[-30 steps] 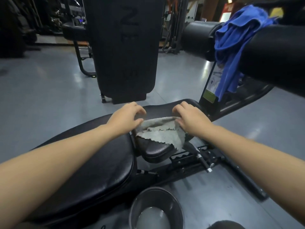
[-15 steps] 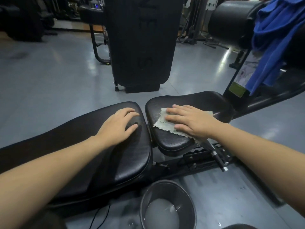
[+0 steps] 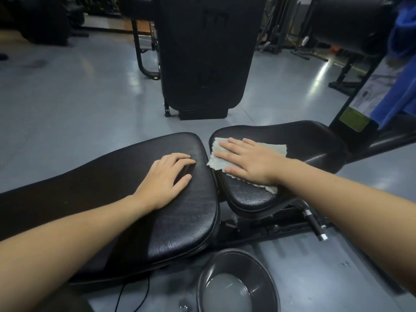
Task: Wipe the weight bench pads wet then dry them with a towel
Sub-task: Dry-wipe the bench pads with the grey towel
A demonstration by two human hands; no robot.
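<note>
A black weight bench lies across the view with a long back pad (image 3: 112,194) on the left and a shorter seat pad (image 3: 304,143) on the right. A pale grey-green cloth (image 3: 217,162) is spread flat on the seat pad's near-left part. My right hand (image 3: 249,162) presses flat on the cloth with straight fingers pointing left. My left hand (image 3: 166,176) rests on the end of the back pad, fingers slightly bent, holding nothing. A blue towel (image 3: 396,86) hangs at the far right edge.
A dark metal bowl (image 3: 238,282) holding cloudy water stands on the grey floor just below the bench. The bench's adjustment frame and a pin handle (image 3: 315,226) sit under the seat. Beyond the bench stands a black upright machine pad (image 3: 202,52). A black roller pad (image 3: 351,21) is at top right.
Both hands were bunching the cloth on the seat pad. Now the cloth lies spread flat under my right hand, and my left hand has moved onto the back pad.
</note>
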